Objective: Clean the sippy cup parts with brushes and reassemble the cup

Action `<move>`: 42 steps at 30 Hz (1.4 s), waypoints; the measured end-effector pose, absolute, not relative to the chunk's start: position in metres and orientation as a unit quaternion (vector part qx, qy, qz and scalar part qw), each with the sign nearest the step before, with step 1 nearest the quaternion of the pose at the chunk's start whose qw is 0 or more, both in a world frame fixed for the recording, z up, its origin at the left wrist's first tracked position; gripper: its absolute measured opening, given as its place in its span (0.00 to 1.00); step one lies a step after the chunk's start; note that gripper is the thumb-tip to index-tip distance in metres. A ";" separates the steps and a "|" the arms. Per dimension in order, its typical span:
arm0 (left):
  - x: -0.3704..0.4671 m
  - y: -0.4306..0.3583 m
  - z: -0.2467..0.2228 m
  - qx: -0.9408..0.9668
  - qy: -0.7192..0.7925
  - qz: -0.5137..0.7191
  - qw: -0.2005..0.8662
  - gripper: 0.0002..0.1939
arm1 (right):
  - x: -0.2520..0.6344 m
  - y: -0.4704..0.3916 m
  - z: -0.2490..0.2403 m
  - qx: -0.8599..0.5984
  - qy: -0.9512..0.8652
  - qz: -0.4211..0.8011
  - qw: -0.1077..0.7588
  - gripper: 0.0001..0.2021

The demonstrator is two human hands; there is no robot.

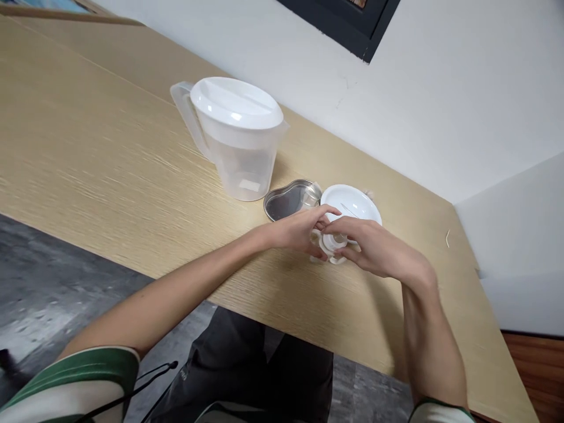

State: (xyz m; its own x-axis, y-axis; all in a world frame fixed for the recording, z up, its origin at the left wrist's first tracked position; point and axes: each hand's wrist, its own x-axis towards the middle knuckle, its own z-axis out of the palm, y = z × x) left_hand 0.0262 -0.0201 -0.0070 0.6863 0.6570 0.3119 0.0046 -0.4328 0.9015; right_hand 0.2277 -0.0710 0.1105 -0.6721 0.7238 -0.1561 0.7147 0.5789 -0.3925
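Between my two hands, low over the table, is a small white round container [333, 242] with a clear or shiny part; the fingers cover much of it. My left hand [299, 230] curves its thumb and fingers around the container's left side. From the right, my right hand [374, 245] has its thumb and fingertips closed about the container. Just behind the hands stands a shallow white bowl [359, 202] with a thin needle-like thing in it. A kidney-shaped metal tray [284, 202] lies beside the bowl, with small clear items at its right end.
A translucent plastic pitcher [247, 158] with a white lid stands behind and left of the tray. The wooden table [132, 176] meets a white wall [423, 106] at the back. A small pale bent strip [447, 238] lies toward the table's right edge.
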 end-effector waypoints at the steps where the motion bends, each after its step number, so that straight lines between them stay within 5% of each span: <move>1: 0.026 -0.020 -0.007 0.780 0.213 0.335 0.484 0.48 | 0.228 -0.070 0.111 -0.401 -0.892 0.211 0.001 0.19; 23: 0.028 -0.018 -0.009 0.758 0.192 0.349 0.517 0.42 | 0.236 -0.050 0.108 -0.302 -0.926 0.223 -0.034 0.16; 42: 0.030 -0.018 -0.004 0.778 0.196 0.336 0.493 0.38 | 0.225 -0.071 0.105 -0.443 -0.888 0.123 -0.018 0.15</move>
